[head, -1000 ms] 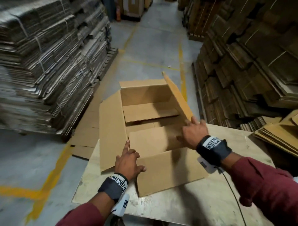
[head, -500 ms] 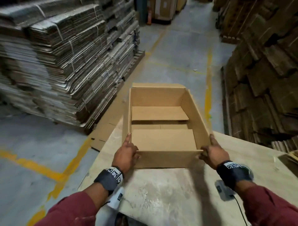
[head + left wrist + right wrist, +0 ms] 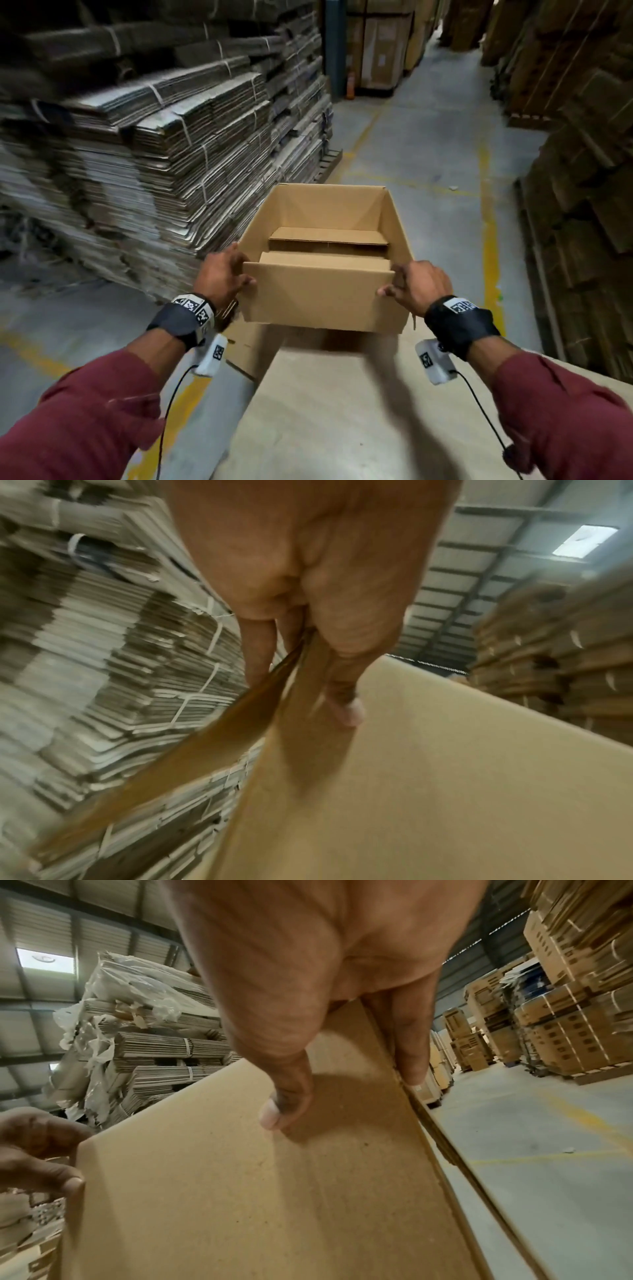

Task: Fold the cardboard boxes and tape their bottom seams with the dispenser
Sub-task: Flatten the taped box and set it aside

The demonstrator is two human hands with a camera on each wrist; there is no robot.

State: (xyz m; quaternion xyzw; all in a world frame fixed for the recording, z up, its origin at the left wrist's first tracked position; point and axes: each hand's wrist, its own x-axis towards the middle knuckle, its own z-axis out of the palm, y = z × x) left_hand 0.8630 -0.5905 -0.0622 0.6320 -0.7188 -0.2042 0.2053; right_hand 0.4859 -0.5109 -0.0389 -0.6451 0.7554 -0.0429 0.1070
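Observation:
A brown cardboard box (image 3: 322, 301) is held up in the air beyond the table's far edge, its open side facing me and its inner flaps folded in. My left hand (image 3: 222, 277) grips the near left corner, thumb on the front panel (image 3: 445, 777) and fingers behind the side wall. My right hand (image 3: 416, 286) grips the near right corner the same way, thumb pressed on the front panel (image 3: 274, 1191), fingers along the side edge. No tape dispenser is in view.
A pale wooden table (image 3: 342, 411) lies under my arms. Strapped stacks of flat cartons (image 3: 154, 154) rise on the left, darker stacks (image 3: 582, 205) on the right. A grey floor aisle (image 3: 428, 147) with yellow lines runs ahead. Flat cardboard (image 3: 246, 349) lies below the box.
The box flaps were folded upright, both hands took the near corners, and the box rose off the table and moved forward past its edge.

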